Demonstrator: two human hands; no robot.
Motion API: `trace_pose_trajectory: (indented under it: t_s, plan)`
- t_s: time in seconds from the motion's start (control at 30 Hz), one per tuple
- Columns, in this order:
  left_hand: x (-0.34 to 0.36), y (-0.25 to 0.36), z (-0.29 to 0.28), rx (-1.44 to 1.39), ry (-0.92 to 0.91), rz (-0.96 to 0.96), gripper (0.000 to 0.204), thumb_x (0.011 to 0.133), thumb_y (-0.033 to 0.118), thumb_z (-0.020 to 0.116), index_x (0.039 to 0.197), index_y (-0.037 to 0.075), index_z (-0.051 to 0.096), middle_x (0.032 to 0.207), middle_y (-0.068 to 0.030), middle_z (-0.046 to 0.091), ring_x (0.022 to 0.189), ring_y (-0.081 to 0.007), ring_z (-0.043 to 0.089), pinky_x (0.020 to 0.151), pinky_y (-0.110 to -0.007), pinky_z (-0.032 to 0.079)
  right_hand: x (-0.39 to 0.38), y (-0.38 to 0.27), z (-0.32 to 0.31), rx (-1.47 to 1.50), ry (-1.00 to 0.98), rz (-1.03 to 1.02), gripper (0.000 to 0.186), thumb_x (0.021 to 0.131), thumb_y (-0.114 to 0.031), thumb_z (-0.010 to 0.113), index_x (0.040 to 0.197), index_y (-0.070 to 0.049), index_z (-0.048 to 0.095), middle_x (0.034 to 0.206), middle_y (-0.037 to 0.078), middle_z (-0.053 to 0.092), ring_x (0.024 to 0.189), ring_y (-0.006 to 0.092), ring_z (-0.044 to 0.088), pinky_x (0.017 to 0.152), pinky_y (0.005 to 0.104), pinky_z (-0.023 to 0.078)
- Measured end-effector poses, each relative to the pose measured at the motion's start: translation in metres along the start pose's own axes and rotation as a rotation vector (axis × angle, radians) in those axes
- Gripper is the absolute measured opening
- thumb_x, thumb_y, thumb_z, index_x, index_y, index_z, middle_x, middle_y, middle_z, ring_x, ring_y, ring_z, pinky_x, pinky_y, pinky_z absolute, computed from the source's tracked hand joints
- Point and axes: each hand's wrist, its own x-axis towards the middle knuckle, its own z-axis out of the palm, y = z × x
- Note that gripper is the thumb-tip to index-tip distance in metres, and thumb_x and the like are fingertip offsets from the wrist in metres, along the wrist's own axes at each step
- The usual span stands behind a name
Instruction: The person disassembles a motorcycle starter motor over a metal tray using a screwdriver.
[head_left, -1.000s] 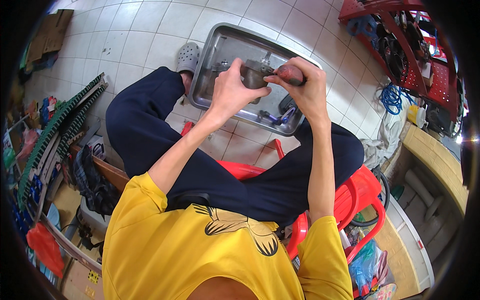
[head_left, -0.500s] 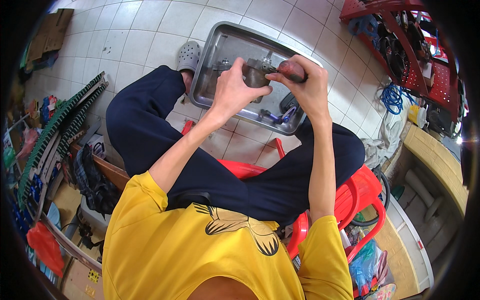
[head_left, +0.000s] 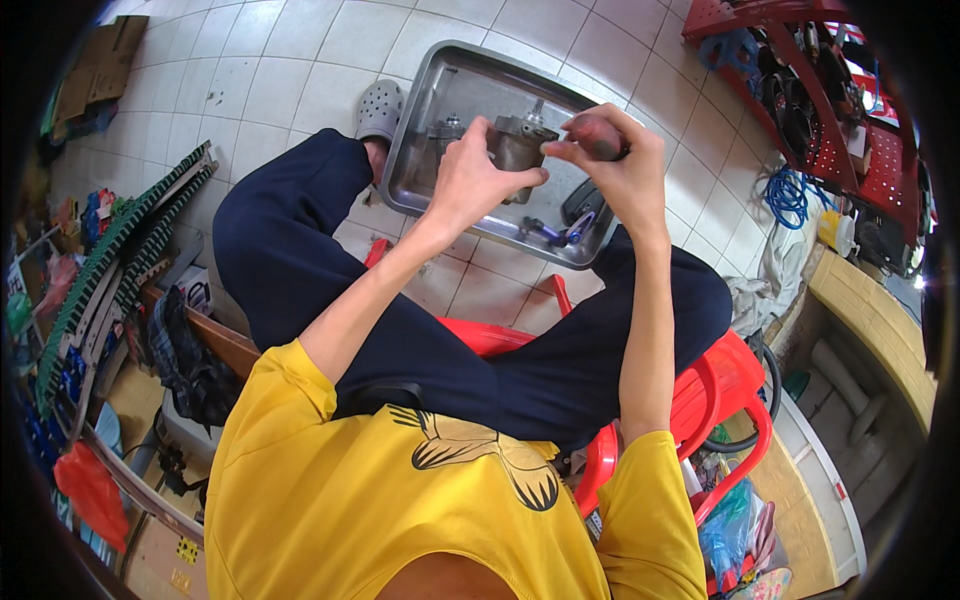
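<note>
Head view: left hand clamped on a grey metal part, right hand on a reddish handle.

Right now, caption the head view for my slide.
Over a metal tray, the left hand grips a grey metal part; the right hand holds a reddish, rounded handle.

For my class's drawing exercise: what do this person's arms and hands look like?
Short, plain yellow sleeves leave the slim forearms bare. The left hand and right hand are ungloved, and no watch or bracelet shows.
</note>
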Motion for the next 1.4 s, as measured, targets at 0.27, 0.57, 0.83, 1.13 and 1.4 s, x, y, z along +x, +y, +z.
trace_pose_trajectory:
  t_s: [0.27, 0.57, 0.83, 1.13, 1.4]
  plan:
    - [0.01, -0.034, 0.029, 0.028, -0.04, -0.123, 0.085, 0.071, 0.045, 0.086, 0.117, -0.015, 0.049, 0.104, -0.0312, 0.069, 0.097, -0.0399, 0.071, 0.09, -0.043, 0.054, 0.005, 0.014, -0.018, 0.301, 0.228, 0.176, 0.025, 0.101, -0.028, 0.068, 0.103, -0.003, 0.063, 0.08, -0.002, 0.059, 0.074, 0.0085, 0.055, 0.072, 0.024, 0.046]
    - [0.016, -0.067, 0.062, 0.041, -0.128, -0.202, 0.08, 0.079, 0.053, 0.079, 0.107, -0.015, 0.05, 0.093, -0.0306, 0.07, 0.09, -0.0437, 0.072, 0.085, -0.048, 0.054, 0.006, 0.011, -0.028, -0.062, 0.446, -0.235, 0.021, 0.099, -0.024, 0.069, 0.097, -0.003, 0.065, 0.089, 0.005, 0.057, 0.084, 0.0143, 0.058, 0.079, 0.0282, 0.047]
    - [0.02, -0.078, 0.068, 0.3, -0.099, -0.16, 0.087, 0.08, 0.061, 0.077, 0.11, -0.017, 0.053, 0.087, -0.0278, 0.072, 0.088, -0.0427, 0.072, 0.081, -0.046, 0.055, -0.001, -0.011, -0.027, -0.119, 0.36, -0.131, 0.027, 0.085, -0.024, 0.083, 0.083, -0.002, 0.067, 0.079, 0.002, 0.056, 0.06, 0.0116, 0.056, 0.053, 0.0261, 0.044]
    - [0.027, -0.107, 0.072, 0.387, 0.017, -0.04, 0.085, 0.078, 0.058, 0.079, 0.113, -0.016, 0.055, 0.113, -0.0351, 0.063, 0.107, -0.0476, 0.064, 0.093, -0.051, 0.051, -0.001, -0.006, -0.022, -0.161, 0.395, -0.239, 0.018, 0.077, -0.012, 0.083, 0.078, -0.004, 0.067, 0.076, 0.003, 0.064, 0.063, 0.0141, 0.065, 0.057, 0.0258, 0.05]
    - [0.03, -0.117, 0.073, 0.354, -0.034, -0.077, 0.086, 0.077, 0.06, 0.079, 0.11, -0.017, 0.059, 0.118, -0.0358, 0.061, 0.112, -0.0476, 0.061, 0.097, -0.051, 0.048, -0.003, -0.004, -0.023, 0.013, 0.366, -0.121, 0.015, 0.075, -0.007, 0.08, 0.076, -0.004, 0.066, 0.071, 0.003, 0.065, 0.062, 0.0132, 0.064, 0.059, 0.026, 0.051]
